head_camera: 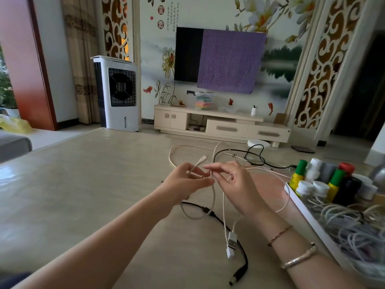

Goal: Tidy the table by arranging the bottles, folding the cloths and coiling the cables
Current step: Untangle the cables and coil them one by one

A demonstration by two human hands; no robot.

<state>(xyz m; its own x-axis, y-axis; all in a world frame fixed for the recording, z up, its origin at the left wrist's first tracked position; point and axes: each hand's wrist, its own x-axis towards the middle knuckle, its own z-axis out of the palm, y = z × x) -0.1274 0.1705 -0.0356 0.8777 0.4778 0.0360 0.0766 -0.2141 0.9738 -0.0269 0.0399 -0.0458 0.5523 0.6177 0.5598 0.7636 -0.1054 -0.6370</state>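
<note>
My left hand (184, 182) pinches a white cable (224, 209) near its small plug end, which sticks up above the fingers. My right hand (233, 184) pinches the same white cable a little to the right. The cable hangs below both hands in loops, and its white USB plug (231, 244) lies on the table (83, 184). A black cable (229, 228) runs under the hands to a barrel plug near the front. Further cables, white and black (255, 157), lie tangled behind my hands. Several bottles (325, 182) stand in a white tray (302, 207) at the right.
The tray also holds a heap of coiled white cables (352, 226). Beyond the table stand a white air cooler (117, 94), a low TV cabinet (220, 124) and a television half covered by a purple cloth (229, 61). A grey sofa edge (12, 147) shows at the left.
</note>
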